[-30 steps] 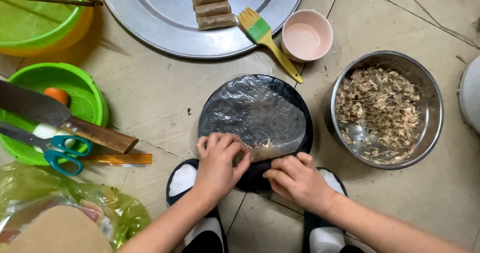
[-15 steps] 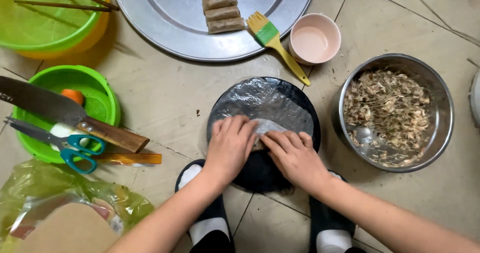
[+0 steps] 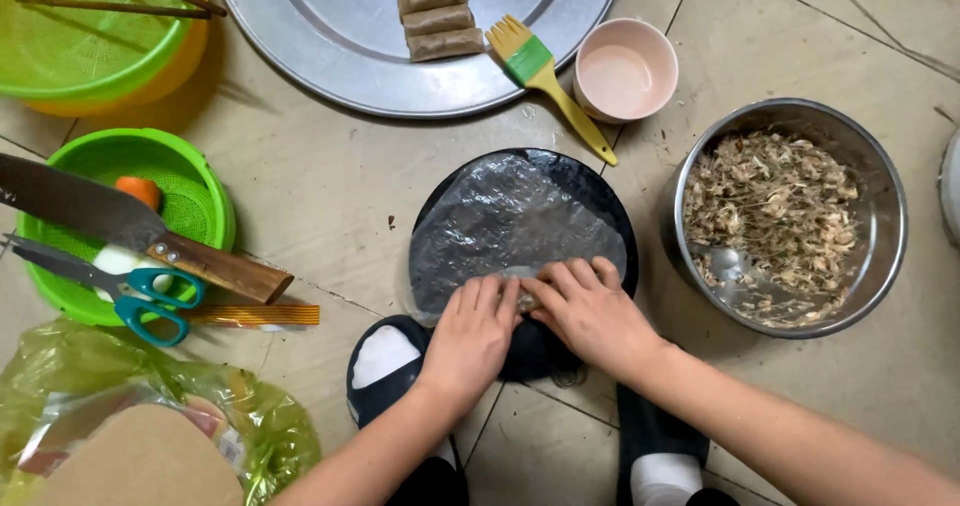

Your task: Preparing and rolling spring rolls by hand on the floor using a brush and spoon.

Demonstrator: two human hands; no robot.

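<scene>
Where fingertips meet: left hand [image 3: 470, 334], right hand [image 3: 592, 314] pinching near edge of rice-paper wrapper [image 3: 510, 221]; sheet extends away; roll axis left-right.

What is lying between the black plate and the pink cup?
In the head view, the yellow handle of the brush lies between the black plate and the pink cup; its green band and bristles rest on the metal tray.

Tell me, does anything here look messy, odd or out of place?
A few things. A big knife and scissors lie balanced across the rim of the green basket, the handles jutting past it. Crumbs speckle the floor tiles by the pink bowl. The brush rests half on the metal tray.
</scene>
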